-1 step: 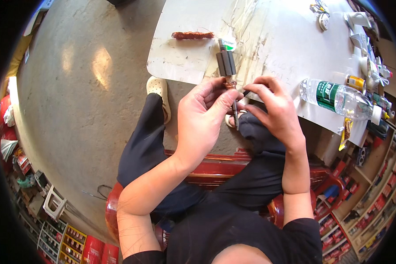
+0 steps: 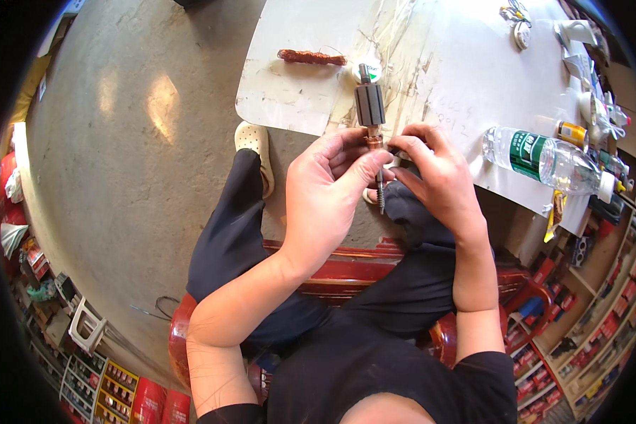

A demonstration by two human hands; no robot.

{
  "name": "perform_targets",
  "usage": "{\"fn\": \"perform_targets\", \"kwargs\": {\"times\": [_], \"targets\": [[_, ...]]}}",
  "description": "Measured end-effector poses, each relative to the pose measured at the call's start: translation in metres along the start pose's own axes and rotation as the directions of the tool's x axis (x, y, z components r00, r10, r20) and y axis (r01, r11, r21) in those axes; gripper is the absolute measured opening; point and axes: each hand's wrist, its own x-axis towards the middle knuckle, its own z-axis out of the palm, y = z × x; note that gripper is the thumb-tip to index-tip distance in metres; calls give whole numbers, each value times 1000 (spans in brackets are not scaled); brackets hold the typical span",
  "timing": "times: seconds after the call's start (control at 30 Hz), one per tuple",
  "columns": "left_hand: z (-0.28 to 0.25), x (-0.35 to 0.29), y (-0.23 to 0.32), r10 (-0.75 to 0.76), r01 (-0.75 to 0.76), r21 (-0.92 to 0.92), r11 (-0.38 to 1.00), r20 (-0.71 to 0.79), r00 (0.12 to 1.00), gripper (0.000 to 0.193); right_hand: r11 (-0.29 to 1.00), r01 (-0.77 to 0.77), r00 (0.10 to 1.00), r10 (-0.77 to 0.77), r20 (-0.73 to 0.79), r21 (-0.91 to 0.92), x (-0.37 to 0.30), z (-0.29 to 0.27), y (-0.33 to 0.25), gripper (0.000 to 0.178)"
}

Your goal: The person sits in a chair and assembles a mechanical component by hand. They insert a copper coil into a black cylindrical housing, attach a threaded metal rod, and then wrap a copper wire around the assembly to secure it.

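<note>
My left hand (image 2: 336, 173) is closed around the shaft of a motor armature (image 2: 369, 106). The armature stands nearly upright over the gap between my knees and the table, its dark slotted core and shaft end on the far side. A copper-coloured commutator (image 2: 374, 141) shows above my left thumb, and the threaded shaft end pokes out below. Close to the commutator on the right, the thumb and fingers of my right hand (image 2: 438, 166) are pinched together. Whatever they hold is too small or hidden to make out.
On the white table (image 2: 290, 95) lie a bundle of copper wire (image 2: 311, 58) and a white round piece with a green mark (image 2: 376, 69), partly behind the armature. To the right are a clear water bottle (image 2: 565, 162), a yellow can (image 2: 571, 133) and clutter. A red wooden seat (image 2: 346, 272) is beneath me.
The armature's far end has swung slightly right and stands straighter. My right hand's fingers have shifted a little; the dark sliver that showed at their tips is now hard to see.
</note>
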Motion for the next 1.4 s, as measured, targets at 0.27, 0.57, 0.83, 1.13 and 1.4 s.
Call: {"fn": "perform_targets", "kwargs": {"times": [0.27, 0.57, 0.83, 1.13, 1.4], "targets": [[-6, -3, 0, 1, -1, 1, 1000, -9, 1000, 29, 990, 125, 990, -129, -52, -62, 6, 2, 6, 27], [-6, -7, 1, -7, 7, 93, 996, 0, 1000, 28, 534, 4, 806, 498, -319, 845, -1, -20, -9, 12], [-4, -6, 0, 5, -6, 153, 988, 8, 1000, 29, 373, -281, 834, 550, 33, 884, -4, -25, -9, 14], [-4, -5, -4, -4, 0, 156, 988, 23, 1000, 31, 360, -350, 831, 545, 109, 865, -6, -24, -2, 12], [-5, -5, -3, -10, 3, 186, 983, 33, 999, 32, 285, -370, 823, 542, 170, 884, -3, -24, 1, 12]]}}
